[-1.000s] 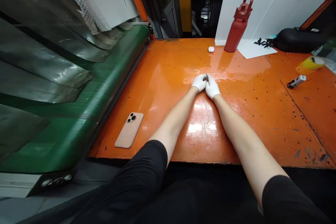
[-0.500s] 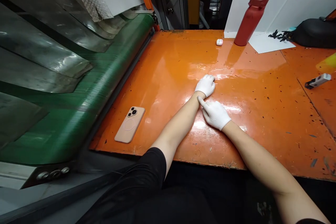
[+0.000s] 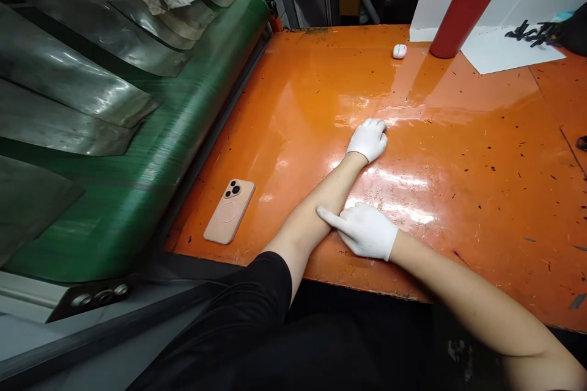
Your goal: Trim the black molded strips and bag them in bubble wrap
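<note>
My left hand (image 3: 368,139), in a white glove, rests on the orange tabletop (image 3: 293,110) with its fingers curled in and nothing visible in it. In a matching white glove, my right hand (image 3: 367,231) stretches its index finger across my bare left forearm (image 3: 316,208), the fingertip touching the skin. The other fingers of that hand are folded, and no object shows in them. A pinkish-beige phone (image 3: 229,212) lies camera side up on the table, left of my forearm.
A green conveyor belt (image 3: 183,128) with curved metallic-looking sheets (image 3: 82,79) runs along the left. Toward the back stand a red bottle (image 3: 472,6) and a small white case (image 3: 399,51). Black pieces (image 3: 532,32) lie on white paper (image 3: 509,58) at the back right.
My right index finger has moved from near the left wrist down the forearm toward the elbow. The left hand stays resting on the table. The camera view has shifted somewhat.
</note>
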A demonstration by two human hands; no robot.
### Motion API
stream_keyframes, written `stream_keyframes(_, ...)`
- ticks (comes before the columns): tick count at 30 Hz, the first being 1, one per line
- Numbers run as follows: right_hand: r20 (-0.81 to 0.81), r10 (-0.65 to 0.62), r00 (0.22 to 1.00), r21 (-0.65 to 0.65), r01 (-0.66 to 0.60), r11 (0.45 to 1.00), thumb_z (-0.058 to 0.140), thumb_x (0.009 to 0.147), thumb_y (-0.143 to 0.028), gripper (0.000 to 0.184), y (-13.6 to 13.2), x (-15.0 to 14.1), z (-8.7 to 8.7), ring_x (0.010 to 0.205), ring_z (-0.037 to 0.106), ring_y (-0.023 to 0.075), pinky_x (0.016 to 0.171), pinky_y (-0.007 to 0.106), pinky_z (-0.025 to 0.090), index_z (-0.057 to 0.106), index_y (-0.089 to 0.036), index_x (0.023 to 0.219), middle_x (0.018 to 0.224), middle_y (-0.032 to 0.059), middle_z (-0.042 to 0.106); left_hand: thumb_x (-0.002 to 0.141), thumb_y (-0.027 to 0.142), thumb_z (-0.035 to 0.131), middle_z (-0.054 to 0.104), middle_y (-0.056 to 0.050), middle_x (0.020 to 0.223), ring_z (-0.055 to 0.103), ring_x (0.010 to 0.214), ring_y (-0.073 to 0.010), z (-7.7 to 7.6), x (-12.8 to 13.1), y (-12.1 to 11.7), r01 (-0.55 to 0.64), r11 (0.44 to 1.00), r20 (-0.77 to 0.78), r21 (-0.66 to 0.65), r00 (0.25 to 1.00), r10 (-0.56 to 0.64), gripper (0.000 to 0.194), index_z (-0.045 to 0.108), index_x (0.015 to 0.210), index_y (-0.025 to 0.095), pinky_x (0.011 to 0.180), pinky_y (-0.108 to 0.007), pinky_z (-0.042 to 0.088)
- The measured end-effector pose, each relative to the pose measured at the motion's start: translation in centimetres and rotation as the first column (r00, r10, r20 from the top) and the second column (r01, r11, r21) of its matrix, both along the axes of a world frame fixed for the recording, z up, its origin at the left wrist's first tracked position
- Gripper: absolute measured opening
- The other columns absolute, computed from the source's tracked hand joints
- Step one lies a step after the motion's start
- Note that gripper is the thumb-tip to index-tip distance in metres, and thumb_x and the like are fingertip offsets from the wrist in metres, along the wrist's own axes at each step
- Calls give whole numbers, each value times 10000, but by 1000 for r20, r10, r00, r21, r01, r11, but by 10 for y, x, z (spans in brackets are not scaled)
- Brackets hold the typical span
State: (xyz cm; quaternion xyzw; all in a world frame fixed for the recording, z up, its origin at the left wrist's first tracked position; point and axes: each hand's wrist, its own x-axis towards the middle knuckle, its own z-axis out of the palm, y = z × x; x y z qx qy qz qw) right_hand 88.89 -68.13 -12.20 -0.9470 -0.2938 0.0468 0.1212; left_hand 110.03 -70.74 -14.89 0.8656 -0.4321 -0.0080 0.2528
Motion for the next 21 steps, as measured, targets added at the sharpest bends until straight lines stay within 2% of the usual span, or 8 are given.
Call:
stream_keyframes(4,-20,109,994,46,-108,993,435,987,-168,747,10,-5,-5,631,472,170,637,344,331,243,-224,1706,883,59,691,948,113,442,703,-137,1257,591,1246,-283,-1,2,-1,-8,1000,-37,-22,999,7,335,720,1123,176,1131,-411,467)
stream_keyframes(7,-14,125,992,-1,-125,992,445,997,-172,742,9,-2,-6,611,422,158,623,329,286,262,-297,1705,868,46,672,943,105,445,705,-131,1258,588,1254,-286,-2,4,-1,-10,999,-57,-33,998,8,334,721,1112,185,1139,-419,468)
stream_keyframes(13,73,-53,996,-87,59,994,474,1031,-189,650,-17,9,0,593,337,135,630,331,201,406,-399,1642,802,25,654,949,106,461,700,-133,1261,581,1275,-297,-2,5,-1,-13,999,-69,-39,998,10,311,717,1108,183,1150,-435,463)
stream_keyframes(21,104,-136,985,-98,146,984,454,1013,-163,651,-22,14,-3,631,382,158,656,339,212,456,-400,1619,774,40,652,951,98,473,694,-127,1266,578,1292,-296,-3,6,-1,-8,999,-75,-44,997,4,310,718,1118,190,1162,-441,464)
